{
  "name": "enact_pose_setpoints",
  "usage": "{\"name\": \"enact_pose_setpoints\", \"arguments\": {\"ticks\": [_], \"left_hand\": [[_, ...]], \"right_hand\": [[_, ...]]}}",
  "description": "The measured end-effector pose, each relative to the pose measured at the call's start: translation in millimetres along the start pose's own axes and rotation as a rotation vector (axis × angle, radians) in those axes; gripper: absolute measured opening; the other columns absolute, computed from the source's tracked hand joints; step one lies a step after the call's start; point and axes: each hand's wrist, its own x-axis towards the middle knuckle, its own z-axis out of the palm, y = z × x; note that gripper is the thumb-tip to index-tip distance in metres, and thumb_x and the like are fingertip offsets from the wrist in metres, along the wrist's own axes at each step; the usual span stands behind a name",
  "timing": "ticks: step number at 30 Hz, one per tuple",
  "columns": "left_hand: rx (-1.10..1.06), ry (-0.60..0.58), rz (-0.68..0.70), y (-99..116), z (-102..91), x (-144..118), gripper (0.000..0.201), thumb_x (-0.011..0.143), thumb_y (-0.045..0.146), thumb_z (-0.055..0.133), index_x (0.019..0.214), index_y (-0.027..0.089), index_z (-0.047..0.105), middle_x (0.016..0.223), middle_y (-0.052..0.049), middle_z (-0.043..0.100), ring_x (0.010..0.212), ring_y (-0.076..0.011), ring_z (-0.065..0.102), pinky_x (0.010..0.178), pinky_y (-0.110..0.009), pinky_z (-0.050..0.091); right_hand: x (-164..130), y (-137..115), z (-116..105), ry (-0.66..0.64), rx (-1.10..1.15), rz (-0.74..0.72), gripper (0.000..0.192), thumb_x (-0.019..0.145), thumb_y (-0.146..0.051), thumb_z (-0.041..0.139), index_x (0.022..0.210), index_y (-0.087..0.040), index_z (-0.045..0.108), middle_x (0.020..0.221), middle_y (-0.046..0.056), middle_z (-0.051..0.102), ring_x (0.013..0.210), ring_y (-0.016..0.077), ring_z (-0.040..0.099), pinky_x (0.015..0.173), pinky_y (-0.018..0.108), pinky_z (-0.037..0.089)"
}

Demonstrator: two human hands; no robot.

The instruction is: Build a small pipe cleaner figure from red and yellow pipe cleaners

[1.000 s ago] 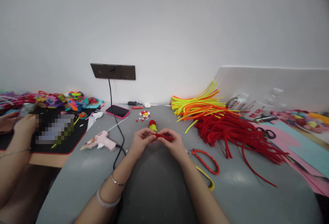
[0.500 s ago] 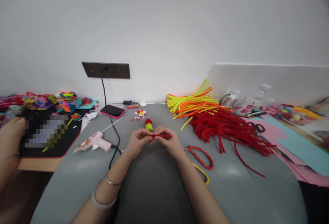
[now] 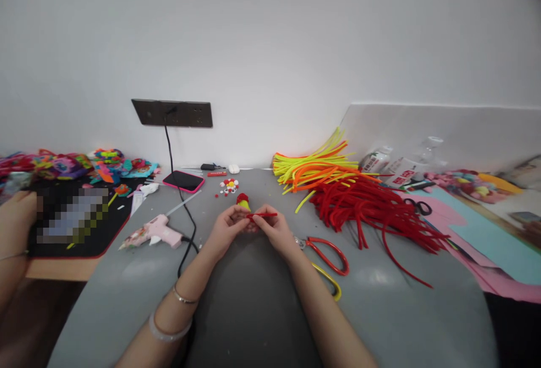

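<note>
Between my two hands is a short red pipe cleaner (image 3: 270, 214), its free end sticking out to the right. My left hand (image 3: 229, 229) is closed, pinching the left part of it with thumb and forefinger. Right beside it, my right hand (image 3: 274, 229) is closed on the same red piece, and the fingertips of both hands nearly meet. Just behind the hands stands a small red and yellow-green fuzzy figure (image 3: 243, 201), its lower part hidden by my fingers. Scissors (image 3: 329, 255) with one red and one yellow handle lie right of my right hand.
A pink glue gun (image 3: 153, 231) and its black cord lie to the left, near a phone (image 3: 183, 181). Small pom-poms (image 3: 230, 186) sit behind my hands. Red pipe cleaners (image 3: 363, 210) and yellow-orange ones (image 3: 313, 168) are heaped right. Another person's hand (image 3: 17, 216) is at far left.
Both hands have shifted slightly away from me and now cover more of the small figure. The red piece's free end tilts up more. The whole view has moved slightly.
</note>
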Motion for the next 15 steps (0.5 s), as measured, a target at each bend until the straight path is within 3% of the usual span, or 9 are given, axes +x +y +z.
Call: {"name": "enact_pose_setpoints", "arguments": {"ticks": [6,15], "left_hand": [[0.000,0.017,-0.001,2.1,2.1,-0.6,0.033,0.065,0.030,0.083,0.088,0.016,0.064,0.078,-0.001,0.068,0.068,-0.0130,0.065,0.065,-0.024,0.052],[-0.037,0.057,-0.072,2.8,1.2,-0.3,0.032,0.064,0.035,0.084,0.080,0.014,0.067,0.070,0.000,0.067,0.063,-0.0113,0.065,0.062,-0.022,0.053]], "right_hand": [[-1.0,-3.7,2.6,0.030,-0.001,-0.033,0.031,0.075,-0.045,0.073,0.089,-0.022,0.059,0.068,-0.003,0.061,0.055,0.0118,0.057,0.055,0.025,0.047],[0.5,-6.0,1.6,0.092,-0.055,0.011,0.033,0.072,-0.050,0.074,0.076,-0.020,0.060,0.064,-0.002,0.059,0.056,0.0138,0.057,0.058,0.028,0.050]]}}
